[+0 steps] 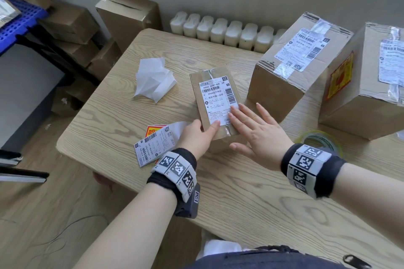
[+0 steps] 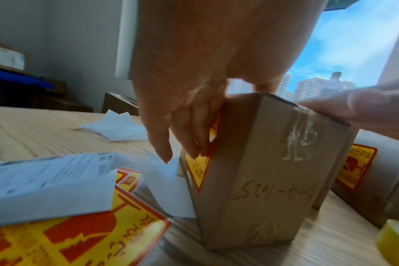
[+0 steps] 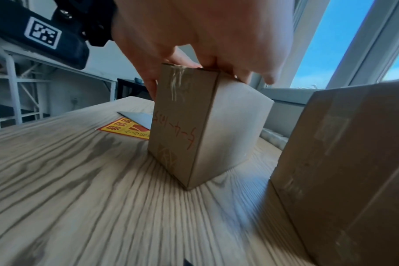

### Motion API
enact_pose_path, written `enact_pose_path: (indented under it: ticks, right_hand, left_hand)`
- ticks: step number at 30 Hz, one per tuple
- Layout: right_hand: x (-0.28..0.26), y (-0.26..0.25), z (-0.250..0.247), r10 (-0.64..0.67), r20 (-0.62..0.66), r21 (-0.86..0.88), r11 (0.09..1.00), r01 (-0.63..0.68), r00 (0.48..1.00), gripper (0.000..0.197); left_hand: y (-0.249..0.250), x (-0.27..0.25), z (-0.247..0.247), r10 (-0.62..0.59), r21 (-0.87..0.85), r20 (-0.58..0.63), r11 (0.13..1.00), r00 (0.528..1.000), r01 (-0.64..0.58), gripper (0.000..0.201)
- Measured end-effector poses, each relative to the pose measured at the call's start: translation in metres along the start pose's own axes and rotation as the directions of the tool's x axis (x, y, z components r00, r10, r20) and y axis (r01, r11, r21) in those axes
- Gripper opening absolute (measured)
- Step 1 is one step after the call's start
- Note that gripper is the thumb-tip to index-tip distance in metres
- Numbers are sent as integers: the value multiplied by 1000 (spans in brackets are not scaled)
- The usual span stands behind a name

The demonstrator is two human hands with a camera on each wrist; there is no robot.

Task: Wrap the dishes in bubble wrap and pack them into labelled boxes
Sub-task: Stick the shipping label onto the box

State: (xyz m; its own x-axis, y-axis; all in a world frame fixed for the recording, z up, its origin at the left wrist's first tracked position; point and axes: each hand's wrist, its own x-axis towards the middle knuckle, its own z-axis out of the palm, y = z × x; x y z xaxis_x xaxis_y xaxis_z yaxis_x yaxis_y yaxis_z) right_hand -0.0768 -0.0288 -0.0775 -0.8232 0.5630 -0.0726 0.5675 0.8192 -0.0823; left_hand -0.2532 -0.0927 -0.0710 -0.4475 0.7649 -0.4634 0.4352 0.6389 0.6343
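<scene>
Two hands on the small carton (image 1: 215, 102) at desk (image 1: 240, 192) centre: left hand (image 1: 197, 137) grips its side, right hand (image 1: 258, 131) is pressed flat on the shipping label (image 1: 218, 100). Uneven pressure risks a creased label; the carton may be tipped.

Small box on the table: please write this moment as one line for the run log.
small box: upright on table, taped | shipping label: on top | left hand: grips side | right hand: flat, presses label
</scene>
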Motion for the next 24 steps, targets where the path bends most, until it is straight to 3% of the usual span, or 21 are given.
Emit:
enact_pose_path:
  ticks: [3,6,7,9,10,12,14,18,21,24]
  right_hand:
    - [-1,7,-2,-22,-10,18,1000,22,1000,80]
    - [3,7,-8,-17,-17,84,996,18,1000,85]
    - [5,5,-10,-8,-11,107,994,9,1000,88]
    - [10,4,-12,-6,5,120,993,6,1000,99]
    - [13,4,-13,-11,21,117,993,8,1000,103]
    - [21,6,-16,-18,36,120,993,13,999,105]
    - [31,11,-21,-23,61,120,993,15,998,95]
    - [58,20,-30,-39,105,88,996,30,994,71]
    - [78,23,-34,-26,135,77,997,16,990,55]
    - [88,24,-36,-26,144,63,998,18,989,57]
  left_hand:
    - [0,1,-2,-5,-206,37,979,999,12,35]
    - [1,0,-9,18,-331,110,943,994,20,38]
    - [1,0,-10,32,-272,72,962,997,-12,45]
    - [3,-1,-10,124,52,-54,991,991,-121,63]
    - [7,-5,-10,214,256,-79,948,974,-188,68]
    - [14,-6,-8,384,501,1,799,923,-332,66]
    - [20,0,-12,396,564,115,729,911,-388,64]
    - [27,16,-32,310,631,254,664,916,-400,75]
    - [34,31,-44,278,680,291,613,915,-403,96]
    - [40,45,-55,219,712,276,608,936,-352,122]
